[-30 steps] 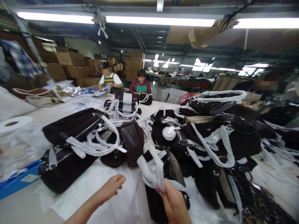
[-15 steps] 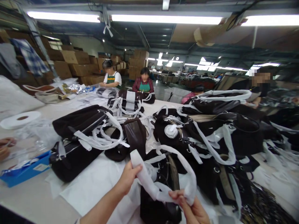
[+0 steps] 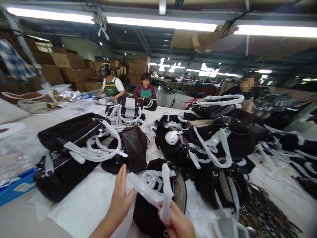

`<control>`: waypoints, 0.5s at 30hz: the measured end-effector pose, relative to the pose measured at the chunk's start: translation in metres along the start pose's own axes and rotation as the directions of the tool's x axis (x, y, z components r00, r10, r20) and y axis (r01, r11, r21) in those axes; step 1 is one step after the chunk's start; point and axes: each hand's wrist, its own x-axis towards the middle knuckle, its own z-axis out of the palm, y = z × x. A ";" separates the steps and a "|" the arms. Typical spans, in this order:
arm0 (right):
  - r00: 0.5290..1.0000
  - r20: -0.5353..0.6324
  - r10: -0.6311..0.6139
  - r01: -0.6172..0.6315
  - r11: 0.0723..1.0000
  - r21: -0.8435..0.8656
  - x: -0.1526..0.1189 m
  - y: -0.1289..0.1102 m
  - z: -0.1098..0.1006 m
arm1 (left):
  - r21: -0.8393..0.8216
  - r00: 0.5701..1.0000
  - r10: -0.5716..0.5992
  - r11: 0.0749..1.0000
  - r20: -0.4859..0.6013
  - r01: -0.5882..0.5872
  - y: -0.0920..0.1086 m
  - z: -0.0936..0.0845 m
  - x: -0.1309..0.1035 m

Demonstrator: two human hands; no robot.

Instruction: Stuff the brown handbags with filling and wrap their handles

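Observation:
A black handbag [image 3: 146, 211] stands in front of me, its opening showing a beige edge on the right. Over it runs a bag strap [image 3: 146, 191] wrapped in white paper. My right hand [image 3: 178, 219] is closed round this wrapped strap, where it bends into an upright loop. My left hand [image 3: 120, 198] is open beside the strap's left end, with the fingers straight and the thumb apart. Whether its palm touches the strap end, I cannot tell. Behind the strap, a coil of white wrapping [image 3: 150, 178] rests on the bag.
Black bags [image 3: 71, 175] with wrapped straps lie left, and more bags [image 3: 218, 142] are piled right. White sheets [image 3: 81, 198] cover the table near my left arm. A blue box [image 3: 18, 185] sits far left, metal chains [image 3: 264, 211] lower right. Co-workers sit across the table.
My left hand has opened and come off the strap end it was gripping. My right hand has moved left with the strap, whose loop is now narrower. The view has turned right.

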 end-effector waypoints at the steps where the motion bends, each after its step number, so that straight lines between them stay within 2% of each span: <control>1: 0.992 0.079 -0.099 0.104 0.992 -0.071 0.003 -0.002 0.008 | -0.098 0.991 -0.065 0.992 0.115 0.077 0.010 -0.001 -0.005; 2: 0.973 0.150 -0.173 0.194 0.971 -0.139 0.006 -0.005 0.017 | -0.196 0.947 -0.152 0.957 0.284 0.212 0.020 -0.001 -0.010; 3: 0.953 0.202 -0.224 0.263 0.945 -0.195 0.009 -0.008 0.024 | -0.260 0.865 -0.218 0.896 0.451 0.361 0.030 0.001 -0.015; 4: 0.939 0.221 -0.264 0.313 0.921 -0.230 0.012 -0.011 0.030 | -0.293 0.779 -0.245 0.828 0.577 0.478 0.039 0.004 -0.019; 5: 0.927 0.223 -0.302 0.350 0.910 -0.222 0.015 -0.015 0.032 | -0.316 0.725 -0.243 0.779 0.644 0.541 0.046 0.008 -0.023; 6: 0.923 0.212 -0.320 0.357 0.918 -0.170 0.018 -0.017 0.031 | -0.343 0.715 -0.226 0.757 0.661 0.556 0.053 0.012 -0.025; 7: 0.929 0.199 -0.312 0.333 0.940 -0.077 0.022 -0.018 0.026 | -0.371 0.735 -0.204 0.758 0.647 0.537 0.059 0.015 -0.026; 8: 0.949 0.180 -0.259 0.258 0.966 0.031 0.026 -0.017 0.017 | -0.394 0.764 -0.184 0.768 0.619 0.505 0.064 0.018 -0.025; 10: 0.988 0.151 -0.014 -0.014 0.983 0.180 0.037 -0.006 -0.003 | -0.409 0.800 -0.153 0.794 0.581 0.449 0.072 0.019 -0.021; 12: 0.958 0.137 0.252 -0.266 0.959 0.099 0.050 0.015 -0.019 | -0.406 0.798 -0.126 0.808 0.589 0.428 0.081 0.018 -0.015; 13: 0.937 0.156 0.312 -0.316 0.949 0.003 0.058 0.028 -0.021 | -0.404 0.787 -0.122 0.804 0.604 0.436 0.085 0.017 -0.012; 15: 0.908 0.260 0.329 -0.294 0.942 -0.164 0.071 0.052 -0.012 | -0.406 0.770 -0.126 0.790 0.626 0.460 0.093 0.015 -0.009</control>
